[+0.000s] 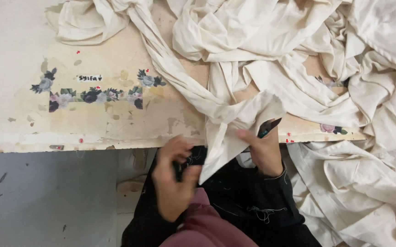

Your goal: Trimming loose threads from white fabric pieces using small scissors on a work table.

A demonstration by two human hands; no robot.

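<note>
At the surface (92, 132) edge, both hands, left hand (174, 178) and right hand (263, 151), pinch the cream cloth (234, 123), which seems light, soft and limp, best held by its hem.

Our left hand (175, 183): low near our lap, fingers curled inward, blurred, grip unclear | our right hand (263, 148): raised higher, fingers closed in a pinch, dark-sleeved wrist bent toward us

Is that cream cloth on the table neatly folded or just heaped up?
Heaped, not folded: the cream cloth lies crumpled in twisted bunches over the table, one corner hanging off the edge.
</note>
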